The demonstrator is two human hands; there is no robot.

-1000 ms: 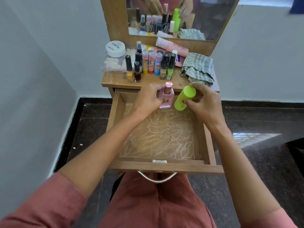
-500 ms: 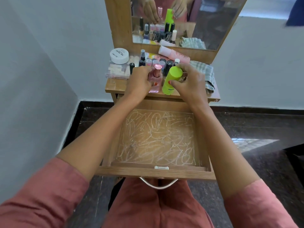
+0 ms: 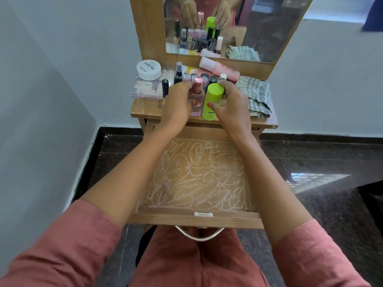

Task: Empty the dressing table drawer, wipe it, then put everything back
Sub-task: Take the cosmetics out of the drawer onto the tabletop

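Drawer (image 3: 165,217): pulled out toward me below the front edge of the worktop (image 3: 145,108). The part of its scribble-marked bottom that shows between the forearms holds nothing.
Left hand (image 3: 179,100): I have it curled round the pink bottle (image 3: 196,94), gripping it from the left.
Pink bottle: upright with its long axis vertical, near the front edge of the worktop about mid-width. It is just beside the green bottle (image 3: 212,100), and I cannot tell whether they touch.
Green bottle: upright and leaning slightly, with its base at the front edge. I cannot tell whether either base is fully set down.
Right hand (image 3: 232,102): wrapped round the green bottle from the right, thumb across its front.
Cloth (image 3: 256,94): a crumpled checked heap at the right edge of the worktop, just beside the right hand and apart from both bottles.
Step, as I judge it: the emptying is ending and the wipe has not begun.
Relation that decides my next move: the cloth lies directly right of the right hand, with nothing between them. The left hand would have to cross both bottles to reach it. I would let go of the green bottle and take the cloth with the right hand.
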